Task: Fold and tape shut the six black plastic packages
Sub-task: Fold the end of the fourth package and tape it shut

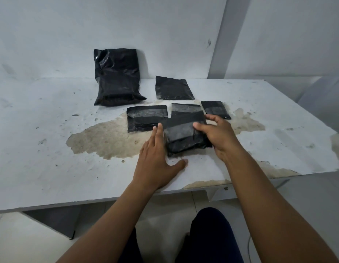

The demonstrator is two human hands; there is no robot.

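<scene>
**Six black plastic packages on a worn white surface — one in hand**

Item 1, the near package (185, 133): I am watching a crinkled black plastic parcel, roughly rectangular, with a band of dull grey tape across its folded flap. It is lying in the middle of the surface (41, 149), nearest the front edge. The right hand (220, 137) is gripping its right side, thumb curled over the top and fingers wrapping the far corner. The left hand (157, 160) is lying flat, fingers straight and together along the parcel's left edge, thumb spread below its near corner; this grip is apart, clamping nothing.

Items 2–4, a row just behind: a wide flat package (146, 118) at left, taped along its top; a middle package (185, 109) partly covered by the near one; a small package (216, 110) at right, beside the right fingertips.

Item 5, a square flat package (173, 88), is sitting further back.

Item 6, the largest package (117, 76), bulky and wrinkled, is leaning against the white wall (165, 35).

Surface: white laminate, peeling to bare tan patches (108, 137) at the centre and along the front and right edges. Open room is lying wide to the left and to the near right.
</scene>
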